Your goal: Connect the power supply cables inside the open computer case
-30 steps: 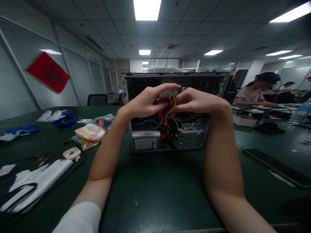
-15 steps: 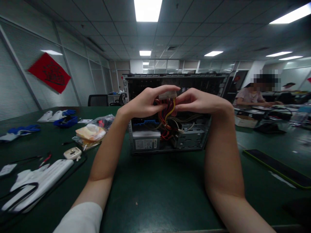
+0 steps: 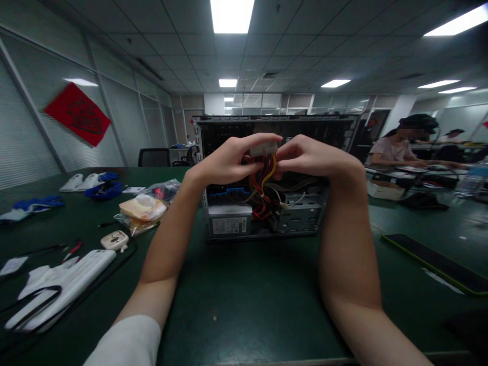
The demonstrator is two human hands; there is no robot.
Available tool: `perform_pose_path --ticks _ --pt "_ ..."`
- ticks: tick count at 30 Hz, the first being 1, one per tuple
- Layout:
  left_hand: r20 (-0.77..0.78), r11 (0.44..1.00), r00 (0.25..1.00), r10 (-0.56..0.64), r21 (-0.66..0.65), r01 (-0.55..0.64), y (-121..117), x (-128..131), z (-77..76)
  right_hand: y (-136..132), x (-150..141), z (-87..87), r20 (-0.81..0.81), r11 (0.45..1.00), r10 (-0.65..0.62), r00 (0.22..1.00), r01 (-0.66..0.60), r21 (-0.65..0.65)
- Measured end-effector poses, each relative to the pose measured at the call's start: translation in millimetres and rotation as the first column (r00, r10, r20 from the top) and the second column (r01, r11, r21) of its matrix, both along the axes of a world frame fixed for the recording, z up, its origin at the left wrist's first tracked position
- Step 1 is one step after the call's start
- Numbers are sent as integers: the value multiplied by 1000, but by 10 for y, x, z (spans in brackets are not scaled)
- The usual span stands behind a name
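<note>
An open computer case (image 3: pixel 267 237) stands on the green table, its inside facing me. In front of its upper part, my left hand (image 3: pixel 236 157) grips a wide whitish power connector (image 3: pixel 264 149), forefinger along its top and thumb below by the wires. A bundle of yellow, red and black wires (image 3: pixel 263 178) hangs from the connector into the case. My right hand (image 3: pixel 308 157) is closed with fingertips pinched at the right side of the connector and its wires. Low on the left of the case sits a silver power supply (image 3: pixel 230 221); a metal drive cage (image 3: pixel 299 218) is at the lower right.
On the left lie a white power strip (image 3: pixel 64 292), a plug adapter (image 3: pixel 115 240), a plastic bag (image 3: pixel 147 208), a blue tray (image 3: pixel 102 190) and gloves (image 3: pixel 36 203). At right are a dark green-edged mat (image 3: pixel 434 262), a carton (image 3: pixel 385 189) and a seated person (image 3: pixel 396 150).
Both hands stay almost where they were on the connector. The right forearm has shifted very slightly left.
</note>
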State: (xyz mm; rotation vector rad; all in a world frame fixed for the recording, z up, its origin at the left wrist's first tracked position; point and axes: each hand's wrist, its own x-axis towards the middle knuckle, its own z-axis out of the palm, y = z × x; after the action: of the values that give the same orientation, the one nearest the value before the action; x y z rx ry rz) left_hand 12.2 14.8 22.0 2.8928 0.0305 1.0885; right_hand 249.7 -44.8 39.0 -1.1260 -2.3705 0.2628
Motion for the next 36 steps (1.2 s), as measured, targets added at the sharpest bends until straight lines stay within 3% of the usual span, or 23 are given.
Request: perform_pose_path --ticks 4,8,11,21,24,28,36 --pt "74 995 996 -50 -82 56 89 92 -51 -36 -53 6 -40 986 -132 990 135 94" --pt "151 987 987 -59 -141 80 165 192 -105 -19 -58 -7 -90 989 -104 990 113 95" --pt "179 987 983 -38 -147 65 171 246 -131 3 -46 -9 -52 992 -107 993 111 63" --pt "240 971 971 14 -234 44 210 348 -139 -39 -97 21 74 976 -168 983 156 150" --pt "255 961 967 12 -271 60 233 354 -133 6 -82 7 40 984 -115 993 108 144" --pt "274 946 962 -3 -312 92 232 328 -102 90 -15 -24 -82 996 77 994 -72 62" --pt "260 879 953 -158 -402 255 153 248 -73 252 101 -129 -298 948 310 903 -317 25"
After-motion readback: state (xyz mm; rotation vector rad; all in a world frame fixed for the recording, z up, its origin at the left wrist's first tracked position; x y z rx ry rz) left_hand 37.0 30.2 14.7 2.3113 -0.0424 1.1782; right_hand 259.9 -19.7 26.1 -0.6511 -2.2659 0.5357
